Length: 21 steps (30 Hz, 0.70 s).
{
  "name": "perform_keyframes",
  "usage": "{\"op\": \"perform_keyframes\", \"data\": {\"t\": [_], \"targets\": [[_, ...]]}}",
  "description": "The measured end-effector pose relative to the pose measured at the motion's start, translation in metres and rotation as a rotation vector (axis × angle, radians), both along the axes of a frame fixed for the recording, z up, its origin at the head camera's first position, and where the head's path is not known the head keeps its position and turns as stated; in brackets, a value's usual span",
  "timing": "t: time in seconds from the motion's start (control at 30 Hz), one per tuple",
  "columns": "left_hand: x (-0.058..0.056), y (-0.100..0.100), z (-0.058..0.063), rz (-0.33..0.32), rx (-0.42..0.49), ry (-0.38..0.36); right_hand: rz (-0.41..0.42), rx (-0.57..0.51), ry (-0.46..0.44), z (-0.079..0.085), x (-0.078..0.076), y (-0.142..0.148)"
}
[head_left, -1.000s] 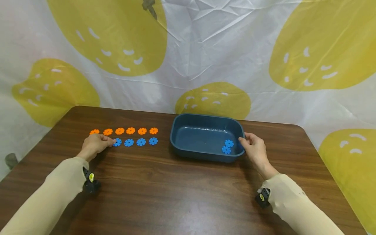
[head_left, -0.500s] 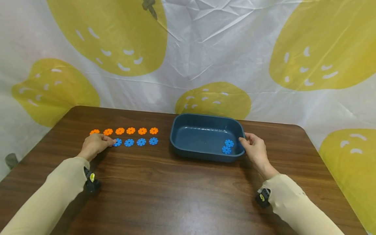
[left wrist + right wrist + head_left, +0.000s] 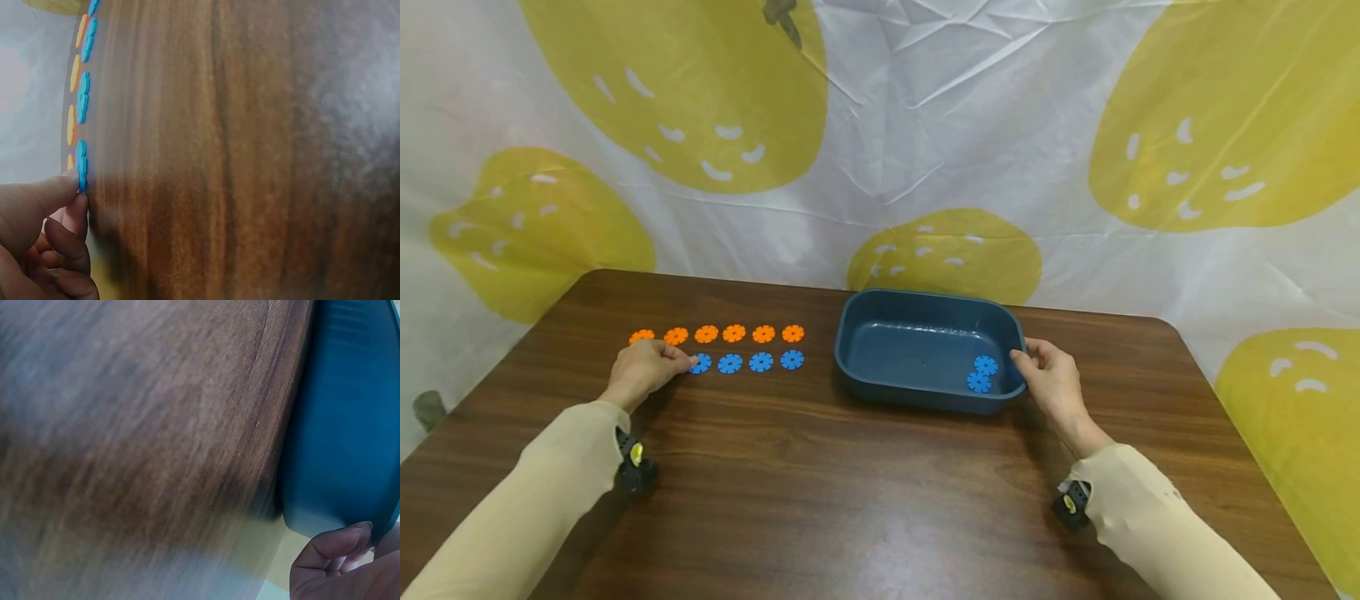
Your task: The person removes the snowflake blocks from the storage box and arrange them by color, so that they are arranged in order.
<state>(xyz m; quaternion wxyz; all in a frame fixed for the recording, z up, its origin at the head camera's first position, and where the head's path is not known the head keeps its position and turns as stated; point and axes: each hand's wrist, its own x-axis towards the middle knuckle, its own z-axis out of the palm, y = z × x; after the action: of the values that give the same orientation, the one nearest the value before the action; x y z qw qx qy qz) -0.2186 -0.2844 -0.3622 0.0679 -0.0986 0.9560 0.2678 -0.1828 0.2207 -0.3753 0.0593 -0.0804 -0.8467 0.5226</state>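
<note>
My left hand (image 3: 643, 369) is at the left end of a row of blue notched plastic discs (image 3: 729, 363). Its thumb and fingertips pinch the near edge of the end blue disc (image 3: 82, 164), seen edge-on in the left wrist view. Behind that row runs a line of several orange notched discs (image 3: 733, 333); the leftmost is partly covered by the hand. On the right, my right hand (image 3: 1051, 382) grips the right wall of a dark blue plastic basin (image 3: 925, 395). Two blue discs (image 3: 978, 382) lie inside, towards its near right corner.
Everything stands on a brown wood-grain table (image 3: 865, 500) with rounded far corners. A white cloth with yellow fruit shapes (image 3: 895, 167) hangs behind the table's far edge. Black camera mounts sit at both wrists, over the sleeves.
</note>
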Motion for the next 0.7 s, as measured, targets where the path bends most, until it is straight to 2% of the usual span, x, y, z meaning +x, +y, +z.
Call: {"op": "perform_keyframes", "data": {"t": [0.33,0.6,0.7], "targets": [[0.0027,0.0003,0.0014,-0.020,0.010,0.002,-0.004,0.007,0.001,-0.0007,0.0002,0.0000],[0.0049,0.0005,0.0018,-0.037,0.031,0.030,-0.003,-0.003,0.004,-0.0007,0.0000,0.0003],[0.0056,0.0022,0.0038,-0.039,0.031,0.072,0.001,-0.003,0.009,-0.0002,-0.0006,0.0006]]}}
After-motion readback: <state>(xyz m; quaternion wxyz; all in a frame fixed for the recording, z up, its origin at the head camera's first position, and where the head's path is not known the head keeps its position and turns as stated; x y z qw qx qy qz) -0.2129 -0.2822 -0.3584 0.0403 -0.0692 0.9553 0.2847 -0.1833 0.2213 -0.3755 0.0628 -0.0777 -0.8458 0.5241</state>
